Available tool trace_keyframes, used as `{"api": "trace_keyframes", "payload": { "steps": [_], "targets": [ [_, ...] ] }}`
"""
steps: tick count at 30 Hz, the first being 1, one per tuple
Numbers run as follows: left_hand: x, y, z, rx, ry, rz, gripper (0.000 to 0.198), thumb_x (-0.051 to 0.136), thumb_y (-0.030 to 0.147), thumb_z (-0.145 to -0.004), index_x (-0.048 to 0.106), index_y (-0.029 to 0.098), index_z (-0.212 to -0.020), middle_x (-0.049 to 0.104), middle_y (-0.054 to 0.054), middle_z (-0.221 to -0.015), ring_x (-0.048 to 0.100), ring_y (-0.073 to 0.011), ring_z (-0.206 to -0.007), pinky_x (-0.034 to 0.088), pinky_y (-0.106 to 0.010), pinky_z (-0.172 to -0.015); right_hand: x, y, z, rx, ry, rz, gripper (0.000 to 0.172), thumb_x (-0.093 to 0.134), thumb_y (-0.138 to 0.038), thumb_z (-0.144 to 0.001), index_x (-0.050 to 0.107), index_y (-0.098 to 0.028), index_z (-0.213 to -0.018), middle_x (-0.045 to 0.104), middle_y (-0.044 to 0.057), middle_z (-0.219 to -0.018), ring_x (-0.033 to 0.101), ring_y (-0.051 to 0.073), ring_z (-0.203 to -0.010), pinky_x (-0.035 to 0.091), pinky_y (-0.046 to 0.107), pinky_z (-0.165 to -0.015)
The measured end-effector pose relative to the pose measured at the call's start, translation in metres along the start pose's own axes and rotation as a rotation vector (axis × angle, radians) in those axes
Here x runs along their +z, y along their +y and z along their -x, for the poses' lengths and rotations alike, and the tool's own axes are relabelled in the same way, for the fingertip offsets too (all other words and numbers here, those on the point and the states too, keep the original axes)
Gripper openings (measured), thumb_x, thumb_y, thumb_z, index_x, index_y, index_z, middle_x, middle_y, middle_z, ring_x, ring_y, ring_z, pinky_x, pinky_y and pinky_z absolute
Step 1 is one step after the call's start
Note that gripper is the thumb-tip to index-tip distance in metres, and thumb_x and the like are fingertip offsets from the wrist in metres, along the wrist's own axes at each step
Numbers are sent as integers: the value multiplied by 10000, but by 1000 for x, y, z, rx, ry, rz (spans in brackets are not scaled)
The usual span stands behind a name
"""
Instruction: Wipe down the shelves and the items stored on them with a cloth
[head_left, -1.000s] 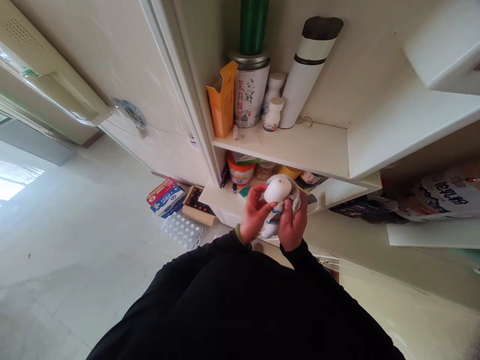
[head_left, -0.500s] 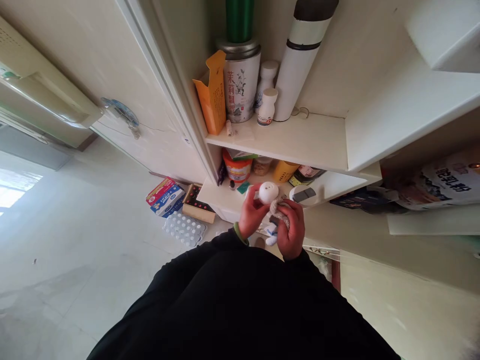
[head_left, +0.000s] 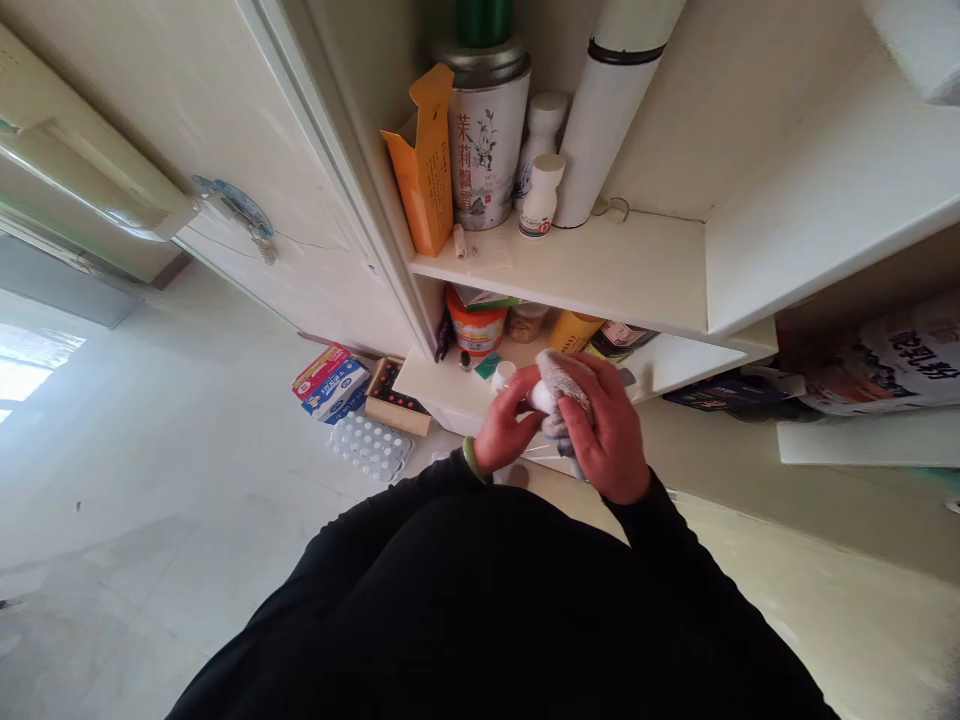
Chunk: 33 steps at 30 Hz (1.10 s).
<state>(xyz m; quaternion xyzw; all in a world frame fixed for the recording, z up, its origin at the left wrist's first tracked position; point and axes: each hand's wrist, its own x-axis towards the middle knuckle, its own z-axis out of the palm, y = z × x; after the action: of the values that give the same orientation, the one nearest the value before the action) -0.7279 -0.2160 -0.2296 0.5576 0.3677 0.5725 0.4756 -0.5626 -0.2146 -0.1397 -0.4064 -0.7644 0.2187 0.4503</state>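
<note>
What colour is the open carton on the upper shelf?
Orange; the carton shows best in the head view.

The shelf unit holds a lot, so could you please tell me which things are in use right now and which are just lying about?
In hand:
left hand holding a small white object
right hand pressing a grey cloth over it

Lying about:
tea tin
orange box
two white bottles
white tube
orange tub
floor boxes
</note>
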Motion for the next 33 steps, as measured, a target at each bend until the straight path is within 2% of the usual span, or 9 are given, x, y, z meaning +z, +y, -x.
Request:
{"api": "trace_keyframes", "payload": {
  "steps": [3,7,11,15,17,20,22,25,33],
  "targets": [
    [-5,-2,5,40,-23,-95,471,722,310,-973,637,243,-1431,607,-127,-1505,656,-267,-1329,643,-326,-988,11,1,-2,19,4,52,325,519,-391,-1097,727,-234,-1292,690,113,-1226,690,249,-1179,582,405,-1045],
    [-9,-3,11,74,-75,-115,434,721,252,-963,667,245,-1393,652,-126,-1452,672,-264,-1302,635,-337,-983,17,16,3,108,40,14,299,528,-450,-1092,724,-224,-1087,725,85,-1063,702,230,-1016,578,377,-953],
    [-6,-10,18,-50,-153,-24,515,823,299,-906,641,227,-1382,686,-123,-1388,691,-266,-1262,616,-362,-1025,12,38,16,315,39,-56,354,546,-551,-1048,685,-226,-1035,773,75,-989,707,230,-928,552,369,-879],
    [-4,-41,15,-219,-30,-23,661,878,235,-811,595,213,-1408,675,-121,-1414,670,-286,-1300,557,-444,-1141,4,56,48,577,152,-67,495,563,-713,-961,667,-230,-938,734,48,-844,652,214,-797,521,362,-790],
    [-2,-62,8,-280,38,-176,661,869,159,-764,623,208,-1376,688,-114,-1395,663,-285,-1278,535,-465,-1154,0,60,67,679,223,-80,555,558,-775,-924,664,-230,-913,714,42,-825,634,209,-795,513,364,-791],
    [7,-92,-5,-355,66,-381,644,875,58,-663,688,192,-1264,725,-111,-1290,663,-298,-1198,542,-486,-1109,-5,58,89,795,303,-91,606,571,-817,-890,679,-223,-932,721,52,-867,639,215,-842,511,374,-822],
    [15,-108,-14,-384,74,-426,625,854,13,-639,697,175,-1221,728,-126,-1257,661,-311,-1176,541,-509,-1094,-9,54,97,835,339,-84,613,586,-816,-886,690,-216,-959,735,61,-904,651,223,-879,512,387,-858],
    [27,-125,-25,-391,83,-458,622,795,-28,-666,677,153,-1249,706,-164,-1322,644,-327,-1244,502,-526,-1146,-14,46,100,843,354,-75,583,578,-788,-919,687,-216,-961,737,64,-918,657,223,-893,519,392,-876],
    [38,-145,-41,-425,25,-528,608,710,-62,-734,652,83,-1322,693,-231,-1395,633,-363,-1332,467,-526,-1215,-25,37,96,848,332,-59,517,545,-737,-970,649,-236,-903,707,65,-851,642,221,-823,534,362,-805]
  ]
}}
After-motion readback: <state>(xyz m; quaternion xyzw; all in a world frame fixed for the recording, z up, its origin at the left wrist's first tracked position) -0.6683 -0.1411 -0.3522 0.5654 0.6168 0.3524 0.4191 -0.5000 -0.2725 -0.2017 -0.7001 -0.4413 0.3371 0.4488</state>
